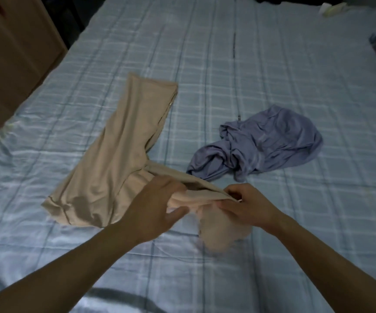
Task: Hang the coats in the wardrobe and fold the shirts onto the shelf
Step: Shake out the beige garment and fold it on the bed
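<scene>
**Fold under way on the beige shirt (119,150)**

The step in hand looks like bringing the near end of this shirt over its flat body. To do it well, I would keep the held edge taut between the two grips and lift it only a little. It can then be carried across so that the edge lands square on the laid-out part, and the crease pressed before letting go. The cloth looks thin and slippery, so a slack hold would probably let it bunch.

The left hand (153,204) has its fingers curled over the shirt's near end with the thumb beneath, gripping it. The right hand (245,206) pinches the same edge further along, and a pale, blurred flap hangs below it. From the hands the rest of the shirt runs away and to the left, lying flat on the bed (227,64).

A crumpled blue shirt (261,145) lies just right of the beige shirt without touching it, and it is not yet folded. A wooden cabinet (6,53) stands well to the beige shirt's left, off the bed.
</scene>
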{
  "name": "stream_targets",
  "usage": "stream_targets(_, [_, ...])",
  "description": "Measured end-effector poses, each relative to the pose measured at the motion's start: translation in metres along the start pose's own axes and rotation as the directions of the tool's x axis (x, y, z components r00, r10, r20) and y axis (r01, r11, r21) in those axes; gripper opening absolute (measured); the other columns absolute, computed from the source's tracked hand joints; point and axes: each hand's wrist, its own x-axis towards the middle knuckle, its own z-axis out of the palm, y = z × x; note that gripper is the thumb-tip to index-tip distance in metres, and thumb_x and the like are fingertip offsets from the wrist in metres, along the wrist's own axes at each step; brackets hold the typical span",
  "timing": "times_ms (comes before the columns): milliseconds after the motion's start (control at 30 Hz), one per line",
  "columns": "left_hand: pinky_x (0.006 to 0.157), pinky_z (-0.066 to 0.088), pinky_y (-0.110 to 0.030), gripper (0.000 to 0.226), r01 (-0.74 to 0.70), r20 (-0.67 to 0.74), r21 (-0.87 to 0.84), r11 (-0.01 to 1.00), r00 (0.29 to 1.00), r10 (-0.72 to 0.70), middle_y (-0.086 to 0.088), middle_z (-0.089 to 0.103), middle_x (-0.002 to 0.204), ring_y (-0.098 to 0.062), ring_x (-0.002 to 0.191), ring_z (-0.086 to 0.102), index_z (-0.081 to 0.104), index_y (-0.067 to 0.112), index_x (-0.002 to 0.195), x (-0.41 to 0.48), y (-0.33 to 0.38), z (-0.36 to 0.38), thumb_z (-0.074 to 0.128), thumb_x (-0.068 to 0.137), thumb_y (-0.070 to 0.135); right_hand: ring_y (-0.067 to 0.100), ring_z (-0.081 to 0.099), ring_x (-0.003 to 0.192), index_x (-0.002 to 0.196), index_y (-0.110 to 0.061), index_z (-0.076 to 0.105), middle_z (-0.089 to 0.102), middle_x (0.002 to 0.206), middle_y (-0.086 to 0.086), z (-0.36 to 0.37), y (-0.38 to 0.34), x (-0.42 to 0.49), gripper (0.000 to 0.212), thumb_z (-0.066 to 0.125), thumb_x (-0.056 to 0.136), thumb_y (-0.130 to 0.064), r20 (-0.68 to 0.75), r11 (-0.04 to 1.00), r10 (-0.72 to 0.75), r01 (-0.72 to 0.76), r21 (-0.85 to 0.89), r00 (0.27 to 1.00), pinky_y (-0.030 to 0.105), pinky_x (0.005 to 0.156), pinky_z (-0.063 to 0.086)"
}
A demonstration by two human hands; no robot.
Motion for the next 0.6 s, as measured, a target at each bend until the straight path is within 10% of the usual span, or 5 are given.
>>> stream_targets(200, [0.105,0.035,-0.035,0.068,-0.171,0.097,0.116,0.978,0.982,0.16,0.004,0.052,0.136,-0.016,0.127,0.044,0.049,0.024,0.139,0.04,0.035,0.023,0.075,0.078,0.039,0.005,0.039,0.053,0.066,-0.001,0.055,0.045,0.059,0.001,-0.012,-0.014,-0.012,0.037,0.071,0.087,-0.027,0.018,0.983,-0.153,0.154,-0.095,0.988,0.023,0.054,0.029])
stream_targets(400, [0.077,0.046,-0.038,0.018,-0.194,0.208,0.063,0.979,0.962,0.177,0.003,0.068,0.084,-0.016,0.078,0.059,0.068,0.019,0.098,0.064,0.042,0.03,0.072,0.082,0.027,0.001,0.043,0.052,0.062,-0.02,0.059,0.049,0.054,-0.013,-0.017,-0.008,-0.028,0.026,0.082,0.076,-0.02,0.061,0.995,-0.099,0.1,-0.01,0.993,0.015,0.053,0.032])
stream_targets(600, [0.07,0.041,-0.034,0.007,-0.13,0.161,-0.045,0.99,0.978,0.136,0.006,0.065,0.082,-0.015,0.075,0.057,0.067,0.017,0.093,0.069,0.043,0.026,0.069,0.087,0.019,0.01,0.052,0.057,0.068,0.002,0.058,0.052,0.061,0.0,-0.04,0.023,-0.054,0.034,0.083,0.072,-0.02,0.226,0.994,0.112,-0.106,-0.036,0.968,0.027,0.055,0.041])
